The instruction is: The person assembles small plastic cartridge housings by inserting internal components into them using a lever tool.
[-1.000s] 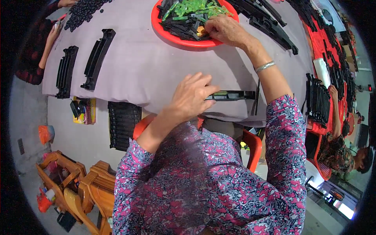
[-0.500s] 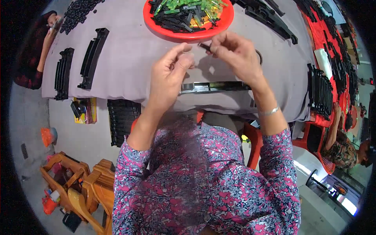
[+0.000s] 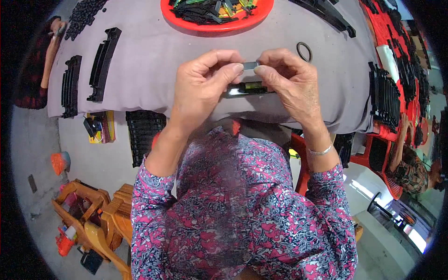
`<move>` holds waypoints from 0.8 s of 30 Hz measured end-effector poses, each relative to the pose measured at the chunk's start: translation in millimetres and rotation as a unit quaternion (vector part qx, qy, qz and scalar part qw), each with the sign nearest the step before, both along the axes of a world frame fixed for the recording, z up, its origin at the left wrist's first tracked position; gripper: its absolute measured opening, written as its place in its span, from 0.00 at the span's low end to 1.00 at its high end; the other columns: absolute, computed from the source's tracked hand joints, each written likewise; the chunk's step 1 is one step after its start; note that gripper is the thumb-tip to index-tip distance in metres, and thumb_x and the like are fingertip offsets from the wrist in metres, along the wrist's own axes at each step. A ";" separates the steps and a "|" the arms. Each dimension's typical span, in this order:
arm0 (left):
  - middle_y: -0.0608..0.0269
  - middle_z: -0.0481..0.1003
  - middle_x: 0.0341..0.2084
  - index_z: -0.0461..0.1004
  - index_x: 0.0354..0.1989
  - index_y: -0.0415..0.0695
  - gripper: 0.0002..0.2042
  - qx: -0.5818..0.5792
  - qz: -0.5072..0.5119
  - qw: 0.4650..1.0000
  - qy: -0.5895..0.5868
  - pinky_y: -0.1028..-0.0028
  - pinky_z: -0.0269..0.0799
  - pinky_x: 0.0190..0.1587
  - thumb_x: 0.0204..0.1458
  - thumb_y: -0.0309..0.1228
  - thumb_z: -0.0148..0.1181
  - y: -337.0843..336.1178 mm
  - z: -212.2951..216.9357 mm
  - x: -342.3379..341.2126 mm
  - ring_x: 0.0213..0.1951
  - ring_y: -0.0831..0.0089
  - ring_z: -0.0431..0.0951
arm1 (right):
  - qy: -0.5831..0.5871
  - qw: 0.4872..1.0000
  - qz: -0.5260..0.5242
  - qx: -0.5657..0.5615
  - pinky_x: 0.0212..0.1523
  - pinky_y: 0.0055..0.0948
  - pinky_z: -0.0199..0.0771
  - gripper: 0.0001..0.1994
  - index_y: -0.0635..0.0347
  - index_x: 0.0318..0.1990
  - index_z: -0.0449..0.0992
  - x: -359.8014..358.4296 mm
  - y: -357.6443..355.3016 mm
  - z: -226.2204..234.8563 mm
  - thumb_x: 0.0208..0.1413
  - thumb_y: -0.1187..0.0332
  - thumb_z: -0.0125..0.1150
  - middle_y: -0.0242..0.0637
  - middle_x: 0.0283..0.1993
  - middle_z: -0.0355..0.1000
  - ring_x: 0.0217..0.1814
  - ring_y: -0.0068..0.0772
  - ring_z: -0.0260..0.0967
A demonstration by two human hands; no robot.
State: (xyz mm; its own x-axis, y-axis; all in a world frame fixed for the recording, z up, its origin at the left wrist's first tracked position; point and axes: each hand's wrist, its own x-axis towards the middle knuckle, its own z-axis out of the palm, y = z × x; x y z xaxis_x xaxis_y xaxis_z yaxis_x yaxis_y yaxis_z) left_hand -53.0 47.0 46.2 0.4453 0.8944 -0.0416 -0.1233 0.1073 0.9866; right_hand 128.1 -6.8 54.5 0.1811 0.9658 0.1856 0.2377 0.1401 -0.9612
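My left hand (image 3: 200,86) and my right hand (image 3: 295,84) meet over the table, fingers closed. Between their thumbs and fingertips they pinch opposite ends of a small dark grey strip-shaped piece (image 3: 251,66). Just below the fingers, on the cloth, lies a long black plastic part (image 3: 247,88) with a shiny face; my hands hide both its ends. Farther off stands a red bowl (image 3: 217,31) holding black pieces and some yellow-green ones. A thin dark ring (image 3: 304,52) rests on the cloth beyond my right hand.
Two long black slotted parts (image 3: 103,65) lie at the left of the cloth-covered table (image 3: 144,56). Small black pieces (image 3: 84,18) are heaped at far left. More black slotted parts (image 3: 385,95) stand at the right edge. A red chair (image 3: 375,151) and other people are nearby.
My hands have come together, and my left fingers now grip the other end of the small piece. The piece has turned level. The view has shifted slightly.
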 end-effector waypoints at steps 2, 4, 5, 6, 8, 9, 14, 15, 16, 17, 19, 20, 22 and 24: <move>0.68 0.78 0.31 0.79 0.41 0.35 0.07 0.045 -0.013 0.999 0.007 0.82 0.71 0.35 0.55 0.22 0.62 -4.9 -2.4 3.0 0.33 0.84 0.74 | 0.067 0.996 0.007 -0.061 0.28 0.18 0.67 0.06 0.65 0.38 0.78 1.5 -5.9 0.6 0.55 0.73 0.67 0.26 0.28 0.72 0.28 0.13 0.67; 0.68 0.77 0.32 0.79 0.41 0.35 0.07 0.064 -0.020 0.998 0.007 0.82 0.71 0.36 0.55 0.22 0.62 -9.2 -7.5 6.8 0.34 0.84 0.74 | 0.140 0.985 -0.002 -0.105 0.27 0.16 0.64 0.04 0.64 0.36 0.78 3.3 -9.1 0.6 0.56 0.74 0.66 0.24 0.27 0.71 0.27 0.12 0.64; 0.68 0.77 0.33 0.78 0.41 0.34 0.07 0.084 -0.027 0.996 0.008 0.81 0.71 0.36 0.55 0.21 0.62 -10.7 -9.5 8.1 0.34 0.84 0.74 | 0.140 0.984 -0.002 -0.107 0.27 0.16 0.64 0.04 0.64 0.36 0.78 4.1 -11.1 -0.1 0.56 0.74 0.66 0.24 0.27 0.71 0.27 0.12 0.64; 0.62 0.77 0.33 0.77 0.43 0.34 0.12 0.123 -0.026 0.991 0.043 0.78 0.73 0.36 0.50 0.22 0.66 -11.0 -10.7 8.8 0.34 0.77 0.77 | 0.113 0.988 -0.013 -0.109 0.27 0.15 0.63 0.03 0.64 0.35 0.78 5.1 -13.5 -1.5 0.56 0.74 0.66 0.23 0.27 0.70 0.27 0.11 0.63; 0.58 0.76 0.33 0.77 0.45 0.34 0.16 0.234 -0.029 0.968 0.084 0.74 0.73 0.36 0.46 0.23 0.68 -6.4 -13.1 8.1 0.34 0.72 0.78 | 0.086 0.990 -0.028 -0.112 0.27 0.15 0.62 0.03 0.64 0.34 0.79 9.1 -17.4 -1.4 0.56 0.74 0.66 0.23 0.26 0.70 0.27 0.10 0.62; 0.55 0.76 0.32 0.76 0.46 0.35 0.19 0.343 -0.030 0.931 0.125 0.71 0.74 0.37 0.43 0.24 0.70 -3.9 -14.8 6.7 0.34 0.66 0.78 | 0.087 0.986 -0.046 -0.138 0.27 0.14 0.62 0.03 0.64 0.34 0.78 12.3 -19.6 -0.8 0.56 0.74 0.65 0.22 0.26 0.70 0.27 0.10 0.62; 0.57 0.74 0.32 0.76 0.44 0.37 0.23 0.446 -0.021 0.850 0.279 0.65 0.71 0.37 0.36 0.27 0.73 -3.1 -30.9 -6.2 0.36 0.61 0.76 | 0.056 0.985 -0.095 -0.135 0.20 0.14 0.55 0.03 0.63 0.33 0.78 18.4 -29.7 -14.0 0.55 0.74 0.66 0.22 0.24 0.68 0.21 0.10 0.60; 0.58 0.73 0.30 0.77 0.41 0.39 0.22 0.439 -0.037 0.852 0.284 0.63 0.69 0.36 0.34 0.27 0.73 -3.1 -35.4 -6.7 0.35 0.59 0.75 | 0.048 0.984 -0.099 -0.141 0.20 0.14 0.54 0.03 0.63 0.33 0.78 17.6 -30.6 -17.1 0.55 0.74 0.66 0.21 0.24 0.67 0.22 0.09 0.59; 0.58 0.72 0.29 0.78 0.39 0.40 0.20 0.433 -0.051 0.852 0.290 0.61 0.66 0.34 0.32 0.27 0.72 -3.0 -38.4 -6.6 0.34 0.58 0.73 | 0.039 0.983 -0.101 -0.146 0.20 0.13 0.53 0.03 0.62 0.33 0.78 17.0 -30.5 -19.5 0.55 0.75 0.66 0.20 0.24 0.67 0.22 0.09 0.58; 0.58 0.72 0.29 0.78 0.39 0.40 0.20 0.432 -0.050 0.853 0.289 0.61 0.66 0.34 0.32 0.27 0.72 -3.7 -39.9 -5.6 0.34 0.58 0.73 | 0.038 0.983 -0.100 -0.146 0.20 0.13 0.53 0.03 0.62 0.33 0.78 15.4 -30.6 -22.2 0.55 0.75 0.66 0.20 0.24 0.67 0.22 0.09 0.58; 0.59 0.70 0.28 0.78 0.35 0.40 0.17 0.414 -0.054 0.866 0.277 0.60 0.67 0.35 0.32 0.28 0.72 -6.2 -42.3 -2.3 0.34 0.58 0.72 | -0.033 0.987 -0.099 -0.125 0.21 0.13 0.53 0.03 0.62 0.32 0.77 9.3 -30.5 -26.9 0.55 0.75 0.66 0.20 0.23 0.66 0.23 0.08 0.57; 0.59 0.70 0.28 0.78 0.35 0.40 0.17 0.412 -0.053 0.866 0.277 0.60 0.67 0.35 0.32 0.28 0.72 -7.6 -43.4 -0.9 0.34 0.58 0.72 | -0.053 0.984 -0.100 -0.135 0.22 0.13 0.55 0.02 0.62 0.32 0.77 5.0 -30.4 -23.1 0.55 0.76 0.65 0.20 0.24 0.66 0.24 0.08 0.58; 0.60 0.69 0.27 0.78 0.32 0.41 0.15 0.421 -0.034 0.867 0.264 0.60 0.67 0.34 0.33 0.27 0.71 -10.0 -44.8 1.8 0.33 0.58 0.72 | -0.066 0.983 -0.096 -0.141 0.23 0.14 0.55 0.02 0.63 0.32 0.77 4.3 -29.8 -24.4 0.55 0.77 0.65 0.20 0.24 0.66 0.25 0.08 0.58; 0.60 0.69 0.27 0.78 0.32 0.42 0.14 0.413 -0.033 0.872 0.260 0.60 0.67 0.34 0.33 0.26 0.71 -11.2 -46.0 3.0 0.33 0.58 0.72 | -0.078 0.982 -0.092 -0.147 0.24 0.14 0.56 0.02 0.63 0.32 0.77 4.1 -30.1 -25.7 0.54 0.77 0.65 0.20 0.24 0.66 0.25 0.09 0.58</move>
